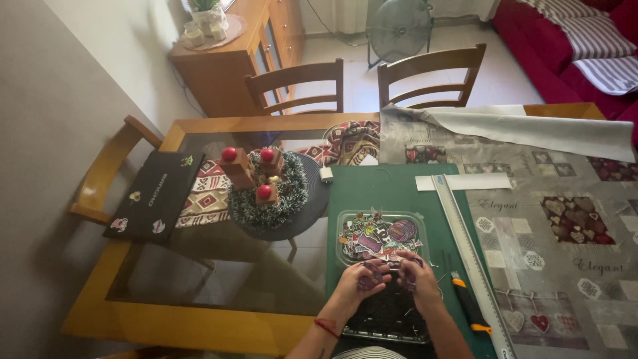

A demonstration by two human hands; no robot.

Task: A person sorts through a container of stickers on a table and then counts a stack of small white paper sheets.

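My left hand (359, 280) and my right hand (417, 276) meet over the green cutting mat (392, 193), just below a clear plastic tray (347, 223) full of several colourful stickers (379, 236). Each hand pinches small purple sticker pieces between its fingers. Under my wrists lies a dark gridded tray (389, 319). A red cord circles my left wrist.
A long metal ruler (468, 252) and a yellow-black utility knife (470, 306) lie right of my hands. A wreath with red candles (262, 189), a black laptop (156, 196), a white paper strip (462, 181) and a patterned tablecloth (565, 219) share the glass table. Two wooden chairs (299, 86) stand behind.
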